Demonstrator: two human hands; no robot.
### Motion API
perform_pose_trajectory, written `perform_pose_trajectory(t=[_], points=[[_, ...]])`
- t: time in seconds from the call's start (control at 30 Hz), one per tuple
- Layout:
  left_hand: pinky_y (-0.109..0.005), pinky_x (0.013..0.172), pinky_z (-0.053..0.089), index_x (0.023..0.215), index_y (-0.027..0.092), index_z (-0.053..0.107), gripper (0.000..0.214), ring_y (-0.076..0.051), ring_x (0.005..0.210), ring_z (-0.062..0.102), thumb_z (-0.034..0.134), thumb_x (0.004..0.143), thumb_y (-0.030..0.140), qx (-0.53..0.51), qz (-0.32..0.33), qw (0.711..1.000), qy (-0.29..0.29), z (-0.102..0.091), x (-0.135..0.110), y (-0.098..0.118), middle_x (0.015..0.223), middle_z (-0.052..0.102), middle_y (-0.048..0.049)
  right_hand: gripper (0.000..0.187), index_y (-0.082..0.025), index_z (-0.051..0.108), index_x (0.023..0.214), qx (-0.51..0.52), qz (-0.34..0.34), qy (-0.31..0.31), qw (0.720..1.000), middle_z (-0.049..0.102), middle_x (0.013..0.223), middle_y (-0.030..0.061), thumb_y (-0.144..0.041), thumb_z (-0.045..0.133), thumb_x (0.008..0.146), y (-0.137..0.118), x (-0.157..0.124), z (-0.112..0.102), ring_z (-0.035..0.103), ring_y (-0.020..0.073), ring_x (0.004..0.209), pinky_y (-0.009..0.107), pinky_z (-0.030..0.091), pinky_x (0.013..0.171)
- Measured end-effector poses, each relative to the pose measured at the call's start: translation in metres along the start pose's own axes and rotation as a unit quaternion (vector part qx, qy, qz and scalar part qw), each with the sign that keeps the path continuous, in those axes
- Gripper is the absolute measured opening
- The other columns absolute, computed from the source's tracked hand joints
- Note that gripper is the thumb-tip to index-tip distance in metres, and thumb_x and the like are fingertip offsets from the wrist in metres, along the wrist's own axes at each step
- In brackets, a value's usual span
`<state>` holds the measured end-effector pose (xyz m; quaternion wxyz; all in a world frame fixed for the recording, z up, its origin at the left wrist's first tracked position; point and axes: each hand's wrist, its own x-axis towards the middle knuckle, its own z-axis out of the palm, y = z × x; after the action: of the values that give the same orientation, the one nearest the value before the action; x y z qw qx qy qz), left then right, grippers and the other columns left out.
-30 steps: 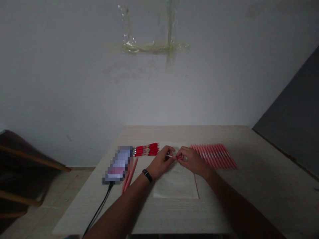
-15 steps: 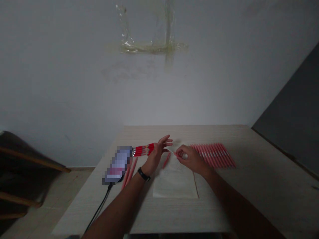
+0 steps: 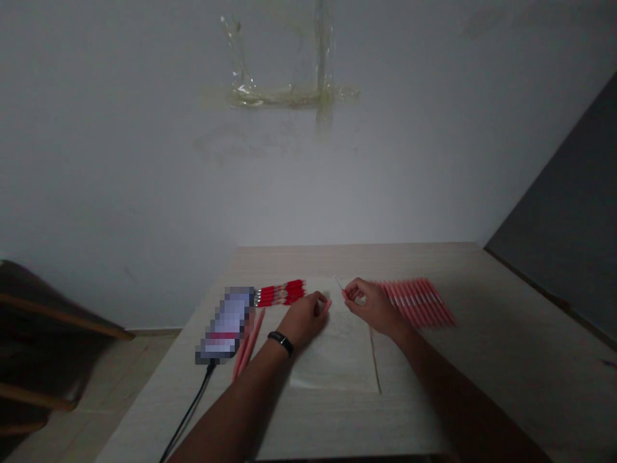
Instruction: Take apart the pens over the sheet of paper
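Observation:
My left hand [image 3: 304, 319], with a dark band on the wrist, is closed over the paper sheet [image 3: 337, 366]. A short pink pen piece [image 3: 329, 305] sticks out at its fingertips. My right hand [image 3: 370, 306] faces it, pinching a thin white pen refill [image 3: 338, 281] with a red end at the fingers. The refill points up and to the left, apart from the pink piece. Beyond my left hand lie several red pen parts [image 3: 279, 293] with silvery ends. To the right of my right hand is a row of pink pens [image 3: 419, 302] with silver bands.
A phone [image 3: 225, 325], its screen blurred out, lies at the left with a black cable [image 3: 193, 402]. Two pink tubes [image 3: 248, 344] are beside it. The pale table [image 3: 414, 411] meets a grey wall with tape [image 3: 284, 98]. A wooden chair [image 3: 62, 315] stands left.
My left hand has come down and its spread fingers have closed on the pink piece that lay on the paper. The refill in my right hand has swung more upright.

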<state>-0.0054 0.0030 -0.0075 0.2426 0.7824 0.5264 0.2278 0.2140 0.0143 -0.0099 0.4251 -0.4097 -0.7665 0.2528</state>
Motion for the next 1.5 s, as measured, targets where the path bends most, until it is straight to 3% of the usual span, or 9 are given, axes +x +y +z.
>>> perform_pose_trajectory(t=[0.13, 0.37, 0.77, 0.93, 1.1, 1.33, 1.5], points=[[-0.026, 0.062, 0.04, 0.114, 0.017, 0.065, 0.029, -0.016, 0.07, 0.06, 0.06, 0.089, 0.029, -0.017, 0.034, 0.999, 0.019, 0.0, 0.003, -0.002, 0.081, 0.068, -0.0043, 0.004, -0.021, 0.063, 0.091, -0.039, -0.011, 0.004, 0.999, 0.068, 0.083, 0.0012, -0.02, 0.064, 0.087, 0.002, 0.0, -0.003, 0.065, 0.0163, 0.078, 0.029, 0.05, 0.075], [-0.027, 0.069, 0.046, 0.107, 0.016, 0.066, 0.022, -0.017, 0.081, 0.061, 0.056, 0.092, 0.028, -0.054, 0.064, 0.993, 0.085, -0.008, 0.009, -0.008, 0.096, 0.068, -0.0078, 0.015, -0.022, 0.064, 0.092, -0.117, 0.009, 0.002, 0.993, 0.068, 0.086, 0.0003, -0.011, 0.062, 0.083, 0.013, 0.0, -0.015, 0.064, 0.0165, 0.079, 0.028, 0.049, 0.074], [-0.027, 0.068, 0.044, 0.106, 0.018, 0.068, 0.021, -0.018, 0.083, 0.063, 0.059, 0.089, 0.026, -0.071, 0.061, 0.991, 0.094, -0.014, 0.009, -0.003, 0.096, 0.071, -0.0058, 0.022, -0.02, 0.066, 0.091, -0.162, -0.003, -0.018, 0.987, 0.064, 0.085, 0.0013, -0.004, 0.058, 0.078, 0.011, 0.0, -0.023, 0.061, 0.0155, 0.072, 0.026, 0.045, 0.066], [-0.029, 0.074, 0.046, 0.107, 0.017, 0.07, 0.023, -0.019, 0.086, 0.062, 0.059, 0.09, 0.028, -0.063, 0.066, 0.991, 0.102, -0.015, 0.009, -0.005, 0.095, 0.07, -0.0072, 0.026, -0.02, 0.067, 0.091, -0.166, -0.026, -0.017, 0.986, 0.064, 0.088, 0.0019, 0.0, 0.059, 0.076, 0.012, 0.002, -0.028, 0.061, 0.0164, 0.078, 0.028, 0.045, 0.072], [-0.03, 0.076, 0.045, 0.103, 0.018, 0.074, 0.023, -0.021, 0.086, 0.06, 0.057, 0.092, 0.03, -0.027, 0.079, 0.993, 0.08, -0.015, 0.009, -0.006, 0.092, 0.067, -0.0087, 0.024, -0.02, 0.069, 0.092, -0.16, -0.052, -0.014, 0.986, 0.063, 0.09, 0.0038, -0.001, 0.062, 0.078, 0.017, 0.004, -0.028, 0.06, 0.0194, 0.088, 0.031, 0.046, 0.079], [-0.03, 0.077, 0.043, 0.104, 0.02, 0.074, 0.021, -0.02, 0.085, 0.058, 0.058, 0.092, 0.023, -0.025, 0.121, 0.992, 0.027, -0.007, 0.008, -0.007, 0.093, 0.068, -0.0076, 0.017, -0.021, 0.07, 0.096, -0.11, -0.089, -0.059, 0.988, 0.066, 0.094, 0.0047, -0.008, 0.063, 0.087, 0.013, 0.002, -0.016, 0.06, 0.0204, 0.095, 0.033, 0.047, 0.085], [-0.029, 0.077, 0.043, 0.104, 0.019, 0.074, 0.02, -0.019, 0.085, 0.058, 0.059, 0.09, 0.019, -0.039, 0.121, 0.991, 0.036, -0.006, 0.009, -0.01, 0.093, 0.068, -0.0072, 0.018, -0.021, 0.068, 0.109, -0.047, -0.017, -0.067, 0.996, 0.07, 0.099, 0.006, -0.019, 0.059, 0.094, 0.008, -0.001, -0.017, 0.065, 0.0193, 0.093, 0.032, 0.049, 0.083]])
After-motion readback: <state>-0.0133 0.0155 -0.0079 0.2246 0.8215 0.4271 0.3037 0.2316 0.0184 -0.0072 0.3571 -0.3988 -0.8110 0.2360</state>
